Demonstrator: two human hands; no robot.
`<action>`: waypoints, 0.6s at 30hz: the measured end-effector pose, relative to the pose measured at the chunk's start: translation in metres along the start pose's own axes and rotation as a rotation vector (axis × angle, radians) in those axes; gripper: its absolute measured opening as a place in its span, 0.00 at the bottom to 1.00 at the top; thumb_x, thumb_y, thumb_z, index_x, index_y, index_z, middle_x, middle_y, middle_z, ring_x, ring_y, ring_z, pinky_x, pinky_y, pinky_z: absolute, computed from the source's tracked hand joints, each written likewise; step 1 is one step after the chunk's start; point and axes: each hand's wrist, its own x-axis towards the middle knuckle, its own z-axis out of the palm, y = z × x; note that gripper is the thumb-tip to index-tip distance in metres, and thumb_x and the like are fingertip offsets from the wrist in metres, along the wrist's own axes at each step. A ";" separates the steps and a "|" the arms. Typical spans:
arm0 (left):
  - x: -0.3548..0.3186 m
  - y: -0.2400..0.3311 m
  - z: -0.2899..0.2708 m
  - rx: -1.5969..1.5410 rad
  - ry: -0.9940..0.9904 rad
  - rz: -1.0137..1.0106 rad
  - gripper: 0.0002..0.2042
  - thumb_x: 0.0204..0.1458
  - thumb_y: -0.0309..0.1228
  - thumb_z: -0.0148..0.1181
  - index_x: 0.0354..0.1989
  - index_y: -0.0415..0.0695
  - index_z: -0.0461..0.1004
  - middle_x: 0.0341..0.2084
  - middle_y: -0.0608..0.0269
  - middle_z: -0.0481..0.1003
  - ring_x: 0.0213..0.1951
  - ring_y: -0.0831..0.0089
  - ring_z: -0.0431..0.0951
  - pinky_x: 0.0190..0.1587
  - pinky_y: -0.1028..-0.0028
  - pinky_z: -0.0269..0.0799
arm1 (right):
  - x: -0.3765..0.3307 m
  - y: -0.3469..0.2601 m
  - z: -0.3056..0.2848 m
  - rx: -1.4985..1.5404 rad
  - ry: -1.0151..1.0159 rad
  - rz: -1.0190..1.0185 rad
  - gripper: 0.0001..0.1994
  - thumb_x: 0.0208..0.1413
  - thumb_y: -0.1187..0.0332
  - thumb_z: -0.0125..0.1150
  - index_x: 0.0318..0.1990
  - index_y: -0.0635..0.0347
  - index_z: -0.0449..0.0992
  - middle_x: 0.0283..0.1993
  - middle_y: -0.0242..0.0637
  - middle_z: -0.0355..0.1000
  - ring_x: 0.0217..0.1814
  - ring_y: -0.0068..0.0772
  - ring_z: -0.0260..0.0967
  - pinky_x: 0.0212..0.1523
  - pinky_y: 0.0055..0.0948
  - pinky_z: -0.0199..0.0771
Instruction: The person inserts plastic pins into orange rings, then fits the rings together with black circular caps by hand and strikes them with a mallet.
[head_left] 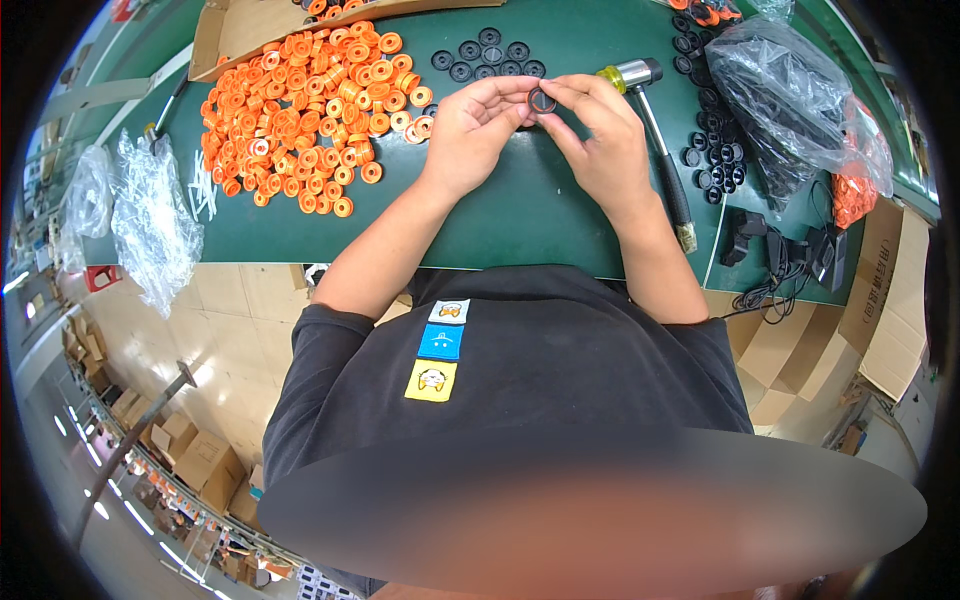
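Note:
Above the green table (560, 225), a small black ring (541, 101) is pinched between both hands. My left hand (472, 132) grips its left side with thumb and fingertips. From the right, my right hand (605, 135) closes its thumb and forefinger on the same ring. Just beyond my fingers, several black round discs (490, 53) lie flat on the table. A big pile of orange ring-shaped parts (310, 110) spreads to the left of my left hand. A mallet (655, 140) with a black handle and a yellow-green and silver head lies right of my right hand.
An open cardboard box (215, 40) stands behind the orange pile. Clear plastic bags (150, 205) and white strips (203, 188) lie at far left. At right are black caps (715, 160), a bagged black bundle (775, 100) and a tangled black cable (780, 275). Cardboard cartons (830, 330) stand below.

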 end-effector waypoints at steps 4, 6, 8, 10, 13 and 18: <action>0.000 0.002 -0.002 -0.022 -0.012 0.011 0.14 0.61 0.19 0.54 0.55 0.32 0.71 0.44 0.56 0.78 0.45 0.74 0.79 0.51 0.74 0.76 | -0.001 0.001 0.002 0.033 0.001 0.018 0.15 0.46 0.78 0.69 0.45 0.65 0.80 0.43 0.42 0.75 0.44 0.41 0.76 0.43 0.32 0.77; 0.000 0.005 -0.001 -0.019 -0.013 0.015 0.14 0.60 0.20 0.55 0.55 0.32 0.72 0.44 0.57 0.78 0.45 0.74 0.79 0.51 0.75 0.76 | -0.001 0.001 0.002 0.030 0.003 0.025 0.15 0.46 0.78 0.70 0.45 0.65 0.80 0.43 0.42 0.75 0.44 0.41 0.76 0.43 0.32 0.77; 0.000 0.007 -0.001 0.010 0.007 -0.004 0.14 0.60 0.22 0.57 0.53 0.32 0.73 0.43 0.57 0.79 0.44 0.75 0.79 0.50 0.75 0.76 | -0.003 0.002 0.004 0.032 0.010 0.019 0.16 0.45 0.78 0.70 0.45 0.64 0.80 0.43 0.42 0.75 0.44 0.41 0.76 0.43 0.32 0.77; 0.001 0.005 -0.001 0.016 0.021 -0.022 0.13 0.60 0.22 0.58 0.52 0.32 0.73 0.43 0.57 0.79 0.44 0.75 0.79 0.50 0.75 0.76 | -0.005 0.005 0.008 0.029 0.010 0.003 0.17 0.45 0.78 0.71 0.45 0.64 0.80 0.43 0.42 0.75 0.44 0.41 0.76 0.43 0.32 0.77; 0.001 0.003 -0.001 0.015 0.037 -0.035 0.12 0.60 0.22 0.58 0.51 0.33 0.74 0.43 0.57 0.79 0.44 0.75 0.79 0.50 0.75 0.76 | -0.004 0.007 0.009 0.081 0.013 0.001 0.17 0.45 0.77 0.71 0.46 0.64 0.80 0.42 0.42 0.75 0.44 0.39 0.76 0.43 0.30 0.77; 0.001 0.003 0.006 -0.016 0.053 0.043 0.12 0.60 0.21 0.58 0.51 0.33 0.74 0.42 0.57 0.79 0.44 0.75 0.79 0.50 0.75 0.76 | -0.004 0.012 0.015 0.563 0.073 0.357 0.13 0.53 0.75 0.68 0.47 0.68 0.79 0.42 0.36 0.74 0.45 0.26 0.75 0.47 0.25 0.78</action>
